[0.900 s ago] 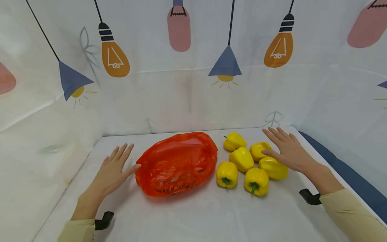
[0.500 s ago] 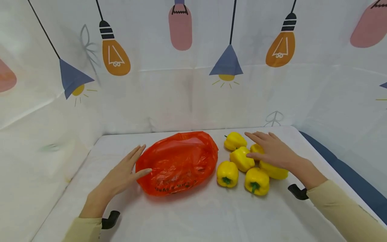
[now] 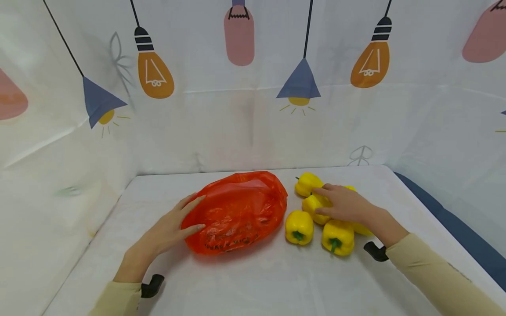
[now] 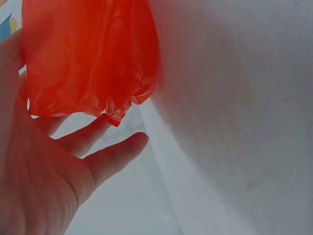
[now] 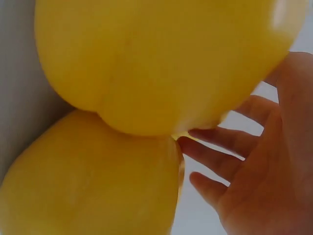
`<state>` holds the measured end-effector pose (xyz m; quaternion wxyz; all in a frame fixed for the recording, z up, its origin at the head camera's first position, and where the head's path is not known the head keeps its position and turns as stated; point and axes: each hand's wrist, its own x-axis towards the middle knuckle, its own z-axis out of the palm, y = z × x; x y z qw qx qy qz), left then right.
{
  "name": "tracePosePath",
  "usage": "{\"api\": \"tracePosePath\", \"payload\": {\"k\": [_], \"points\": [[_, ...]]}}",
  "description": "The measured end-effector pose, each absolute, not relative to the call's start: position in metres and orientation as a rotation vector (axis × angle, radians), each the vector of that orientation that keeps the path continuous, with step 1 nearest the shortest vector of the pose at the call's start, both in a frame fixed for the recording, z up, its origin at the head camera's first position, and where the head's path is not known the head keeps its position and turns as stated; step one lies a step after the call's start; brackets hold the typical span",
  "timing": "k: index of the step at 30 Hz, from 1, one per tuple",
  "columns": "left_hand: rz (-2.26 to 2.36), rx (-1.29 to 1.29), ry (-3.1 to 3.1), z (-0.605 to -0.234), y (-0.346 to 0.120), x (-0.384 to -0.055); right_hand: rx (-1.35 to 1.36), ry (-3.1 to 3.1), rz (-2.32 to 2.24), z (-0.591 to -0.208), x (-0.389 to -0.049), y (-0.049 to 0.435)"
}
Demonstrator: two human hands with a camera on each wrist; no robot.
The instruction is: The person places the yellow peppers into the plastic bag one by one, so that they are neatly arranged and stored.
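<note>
A crinkled red plastic bag [image 3: 239, 210] with dark print lies left of centre. My left hand [image 3: 168, 230] is at the bag's left edge, thumb and fingers spread and overlapping it; the left wrist view shows its loose fingers [image 4: 120, 156] by the bag's gathered edge. Several yellow bell peppers [image 3: 299, 226] with green stems are grouped to the right of the bag. Over them hovers my right hand [image 3: 345, 204], its thumb and fingertips right at the middle pepper [image 3: 314, 207]. Peppers behind this hand are partly hidden. Two large peppers [image 5: 161, 63] fill the right wrist view beside the relaxed fingers.
A white cloth covers the table [image 3: 253, 285]. Behind it hangs a white curtain [image 3: 221, 131] printed with lamps and bulbs. Black curved pieces [image 3: 152, 286] stick out at both wrists. Something dark blue [image 3: 454, 219] runs along the table's right side.
My left hand has moved right, from beside the bag to over its left edge. My right hand has moved left and down onto the middle pepper. Bag and peppers look unmoved.
</note>
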<state>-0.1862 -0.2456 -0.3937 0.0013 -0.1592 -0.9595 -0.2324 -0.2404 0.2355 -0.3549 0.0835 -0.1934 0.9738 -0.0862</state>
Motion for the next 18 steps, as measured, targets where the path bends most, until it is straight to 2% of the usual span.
{"api": "tracePosePath", "payload": {"k": [18], "points": [[-0.843, -0.429, -3.036, -0.393, -0.245, -0.187, -0.642, 2.962, -0.247, -0.363, -0.245, 0.223]]}}
